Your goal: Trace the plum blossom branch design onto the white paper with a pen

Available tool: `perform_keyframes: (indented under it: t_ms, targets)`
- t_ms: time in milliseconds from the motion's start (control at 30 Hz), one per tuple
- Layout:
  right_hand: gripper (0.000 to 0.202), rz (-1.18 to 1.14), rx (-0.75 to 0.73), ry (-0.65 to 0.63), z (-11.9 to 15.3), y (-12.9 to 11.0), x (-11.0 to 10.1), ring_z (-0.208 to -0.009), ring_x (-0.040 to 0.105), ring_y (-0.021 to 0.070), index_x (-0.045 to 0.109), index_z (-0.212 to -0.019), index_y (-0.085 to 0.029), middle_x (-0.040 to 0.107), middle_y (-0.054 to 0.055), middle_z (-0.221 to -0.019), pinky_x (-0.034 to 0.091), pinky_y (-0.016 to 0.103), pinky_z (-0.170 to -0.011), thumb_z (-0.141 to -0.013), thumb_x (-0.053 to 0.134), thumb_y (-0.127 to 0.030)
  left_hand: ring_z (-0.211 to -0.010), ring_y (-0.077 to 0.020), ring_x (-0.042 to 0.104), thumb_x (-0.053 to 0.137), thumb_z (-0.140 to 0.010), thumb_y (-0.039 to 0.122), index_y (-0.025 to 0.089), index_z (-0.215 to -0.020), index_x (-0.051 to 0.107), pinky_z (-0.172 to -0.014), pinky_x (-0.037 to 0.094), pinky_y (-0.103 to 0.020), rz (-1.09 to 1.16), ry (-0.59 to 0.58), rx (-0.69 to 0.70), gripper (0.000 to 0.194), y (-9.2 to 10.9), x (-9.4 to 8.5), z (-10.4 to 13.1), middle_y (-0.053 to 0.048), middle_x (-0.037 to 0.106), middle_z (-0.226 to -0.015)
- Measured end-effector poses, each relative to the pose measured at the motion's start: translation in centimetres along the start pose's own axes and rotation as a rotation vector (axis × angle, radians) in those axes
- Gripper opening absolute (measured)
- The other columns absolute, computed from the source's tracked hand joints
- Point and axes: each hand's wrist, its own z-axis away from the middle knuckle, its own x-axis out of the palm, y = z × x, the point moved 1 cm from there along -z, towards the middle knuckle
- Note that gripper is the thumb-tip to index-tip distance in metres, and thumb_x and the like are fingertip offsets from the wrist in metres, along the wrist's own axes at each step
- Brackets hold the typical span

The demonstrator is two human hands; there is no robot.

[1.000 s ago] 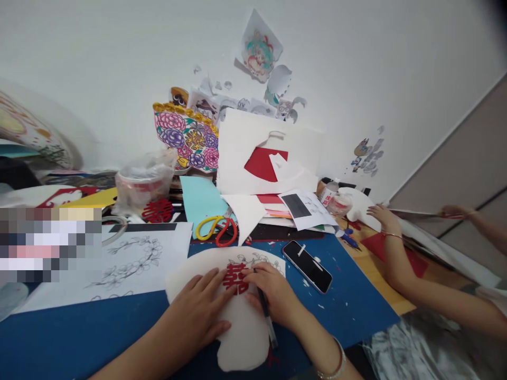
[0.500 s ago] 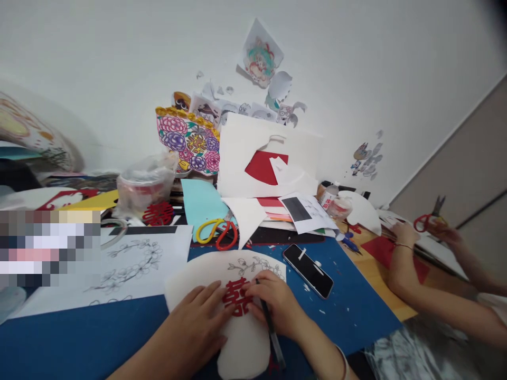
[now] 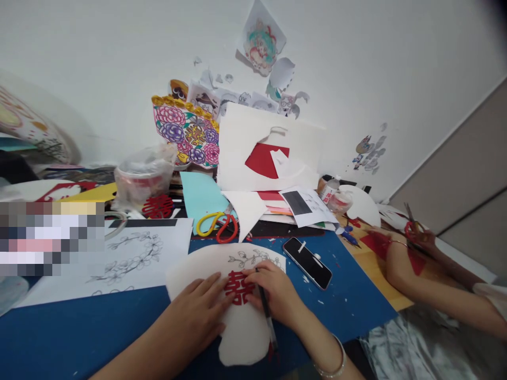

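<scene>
A white fan-shaped paper (image 3: 243,338) lies on the blue mat, with flower outlines (image 3: 253,257) drawn near its top. On it rests a red double-happiness paper cutout (image 3: 238,288). My left hand (image 3: 202,305) lies on the paper with its fingers stretched out, their tips touching the cutout's left side. From the other side, my right hand (image 3: 275,293) presses fingertips against the cutout's right edge. A black pen (image 3: 268,316) is tucked in that hand, slanting down toward me.
A phone (image 3: 308,263) and paper scraps lie to the right. Yellow-and-red scissors (image 3: 217,226) lie beyond the fan. At left is a sheet with a floral drawing (image 3: 134,258). Another person's arm (image 3: 428,290) works at the right, with scissors (image 3: 414,224) in hand.
The view has shifted slightly, and both my hands stay around the cutout in nearly the same pose. At the right, the other person's scissors have moved left and down toward red paper.
</scene>
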Motion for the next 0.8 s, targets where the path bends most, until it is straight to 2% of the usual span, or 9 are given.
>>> perform_keyframes:
  t_ms: [100,200,300,467,567,667,800]
  targets:
    - [0.025,0.02,0.029,0.015,0.1,-0.2,0.1,-0.091,0.058,0.0243,0.067,-0.096,-0.02,0.074,0.004,-0.106,0.051,0.036,-0.08,-0.072,0.072,-0.018,-0.126,-0.0327,0.048,0.058,-0.081,0.027,0.028,-0.125,0.055,-0.095,0.047,-0.052,-0.013,0.052,-0.013,0.044,0.1,0.9,0.1,-0.011,0.055,-0.135]
    - [0.025,0.063,0.034,0.03,0.2,-0.5,0.3,-0.091,0.059,0.0248,0.067,-0.096,-0.021,0.074,0.004,-0.106,0.05,0.037,-0.08,-0.071,0.071,-0.017,-0.124,-0.0325,0.05,0.057,-0.078,0.018,0.028,-0.126,0.054,-0.093,0.049,-0.051,-0.075,0.101,-0.033,0.049,0.6,1.4,0.3,-0.011,0.054,-0.136]
    - [0.024,0.105,0.03,0.049,0.3,-1.0,0.5,-0.09,0.06,0.0248,0.067,-0.096,-0.022,0.074,0.005,-0.105,0.05,0.037,-0.078,-0.073,0.068,-0.016,-0.122,-0.0336,0.052,0.055,-0.074,0.011,0.029,-0.126,0.054,-0.089,0.051,-0.051,-0.147,0.108,-0.056,0.055,1.1,1.4,0.5,-0.012,0.055,-0.135]
    - [0.024,0.128,-0.003,0.111,0.7,-1.5,0.3,-0.094,0.06,0.0256,0.066,-0.097,-0.02,0.073,0.007,-0.106,0.051,0.038,-0.081,-0.074,0.066,-0.018,-0.122,-0.0347,0.052,0.051,-0.076,0.008,0.03,-0.123,0.057,-0.088,0.051,-0.052,-0.191,0.092,-0.028,0.052,1.1,1.2,0.6,-0.01,0.055,-0.136]
    - [0.015,0.136,-0.072,0.186,0.9,-1.6,-0.1,-0.084,0.061,0.0225,0.066,-0.091,-0.019,0.074,0.007,-0.085,0.052,0.034,-0.076,-0.078,0.059,-0.015,-0.124,-0.0341,0.05,0.052,-0.077,0.01,0.031,-0.126,0.054,-0.091,0.049,-0.052,-0.166,0.082,-0.032,0.053,1.0,1.1,0.6,-0.008,0.052,-0.138]
    - [0.014,0.165,-0.107,0.21,1.0,-1.8,-0.2,-0.071,0.06,0.0197,0.066,-0.084,-0.019,0.066,0.004,-0.063,0.051,0.029,-0.068,-0.08,0.054,-0.012,-0.126,-0.0326,0.048,0.055,-0.077,0.01,0.032,-0.13,0.05,-0.095,0.048,-0.051,-0.132,0.047,-0.054,0.058,1.1,0.6,0.5,-0.007,0.053,-0.138]
    - [0.015,0.19,-0.162,0.224,1.1,-2.1,-0.1,-0.066,0.058,0.0186,0.064,-0.081,-0.018,0.064,0.004,-0.06,0.05,0.028,-0.063,-0.079,0.052,-0.009,-0.126,-0.0327,0.049,0.054,-0.078,0.011,0.028,-0.129,0.052,-0.095,0.048,-0.051,-0.106,-0.033,-0.054,0.054,1.3,-0.6,0.3,-0.009,0.055,-0.135]
